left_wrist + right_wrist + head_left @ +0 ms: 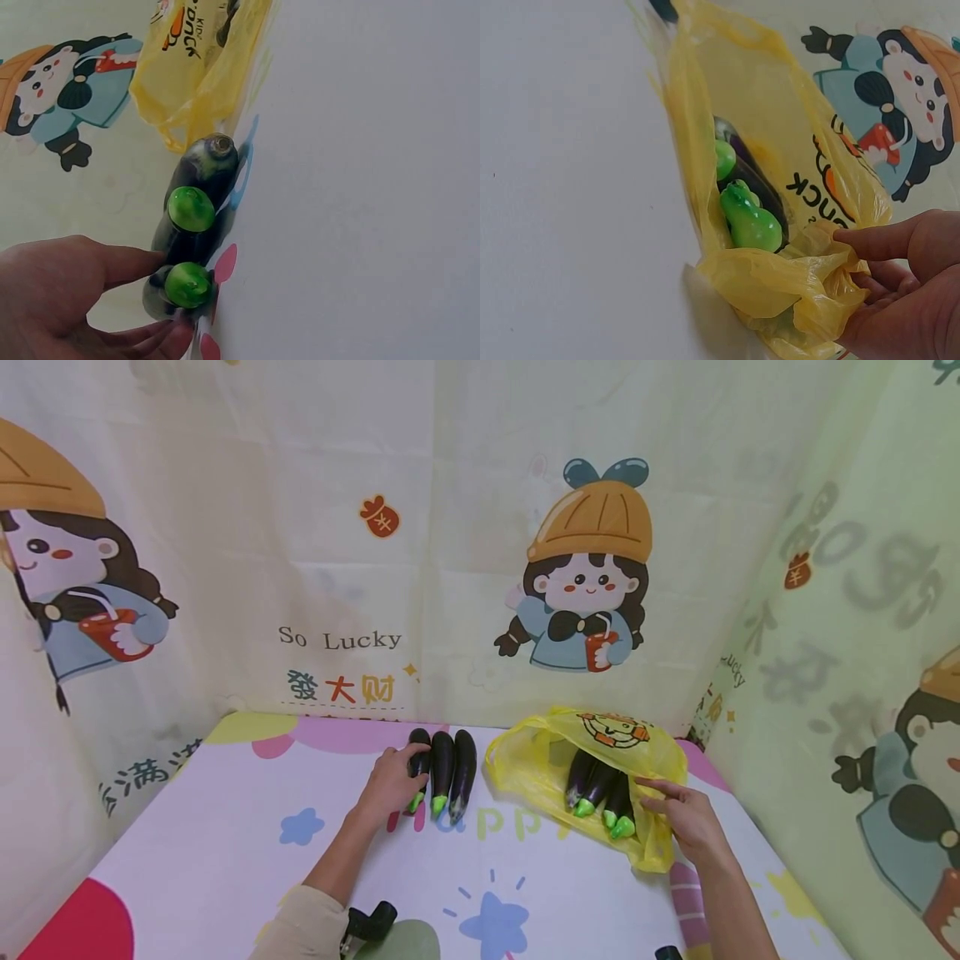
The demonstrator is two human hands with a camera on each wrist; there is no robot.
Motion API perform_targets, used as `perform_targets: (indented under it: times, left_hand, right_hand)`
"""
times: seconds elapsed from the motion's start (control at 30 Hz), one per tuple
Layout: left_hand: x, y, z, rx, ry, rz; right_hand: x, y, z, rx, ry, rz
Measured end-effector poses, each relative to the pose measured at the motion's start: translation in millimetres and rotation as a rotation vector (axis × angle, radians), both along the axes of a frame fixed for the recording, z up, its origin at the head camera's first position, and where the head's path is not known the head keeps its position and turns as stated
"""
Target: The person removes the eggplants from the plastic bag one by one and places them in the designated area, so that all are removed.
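Three dark purple eggplants lie side by side on the table, stem ends toward me. My left hand (390,781) holds the leftmost eggplant (420,738), thumb and fingers on opposite sides of it. Beside that one are the middle eggplant (442,768) and the right eggplant (466,764), whose end is not bright green. To the right, a yellow plastic bag (525,758) lies with its mouth spread toward me. Inside rest several eggplants (596,783) with green stems. My right hand (693,822) pinches the bag's right edge, the thin film bunched between thumb and fingers (877,238).
A printed white tablecloth (225,843) covers the table. Cartoon-printed curtains (465,568) rise at the back and both sides, close behind the bag and eggplants. A black device (371,922) is strapped near my left wrist, by the sleeve (303,927).
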State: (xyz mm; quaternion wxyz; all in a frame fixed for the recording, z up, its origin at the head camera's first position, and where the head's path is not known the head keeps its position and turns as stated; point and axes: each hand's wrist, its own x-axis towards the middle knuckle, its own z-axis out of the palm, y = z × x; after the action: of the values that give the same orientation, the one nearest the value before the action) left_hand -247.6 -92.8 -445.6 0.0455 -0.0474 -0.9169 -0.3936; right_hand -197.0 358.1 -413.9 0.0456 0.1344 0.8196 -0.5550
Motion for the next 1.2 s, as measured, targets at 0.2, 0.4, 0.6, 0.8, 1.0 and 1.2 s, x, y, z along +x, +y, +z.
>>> perform_targets:
  times: [0.2, 0.4, 0.6, 0.8, 1.0, 1.2]
  left_hand:
    - [-0.4, 0.8, 2.2, -0.031, 0.012, 0.017]
    - [-0.7, 4.8, 3.5, -0.023, 0.062, 0.059]
    - [-0.7, 8.7, 5.0, 0.037, 0.115, 0.051]
    - [-2.2, 9.8, 7.4, 0.075, 0.156, 0.006]
    - [-1.9, 11.6, 9.4, 0.097, 0.191, -0.02]
    - [-0.4, 19.8, 13.2, 0.109, 0.188, -0.131]
  right_hand:
    - [-0.7, -0.3, -0.6, -0.006, 0.002, 0.0]
    - [-0.7, 0.2, -2.2, -0.001, 0.006, 0.001]
    - [0.6, -0.4, -2.1, -0.004, 0.006, 0.004]
    - [1.6, -1.3, -0.6, 0.006, 0.002, 0.0]
    - [0.7, -1.9, 0.0, 0.01, -0.005, -0.001]
    - [0.3, 0.1, -0.5, 0.03, -0.003, 0.006]
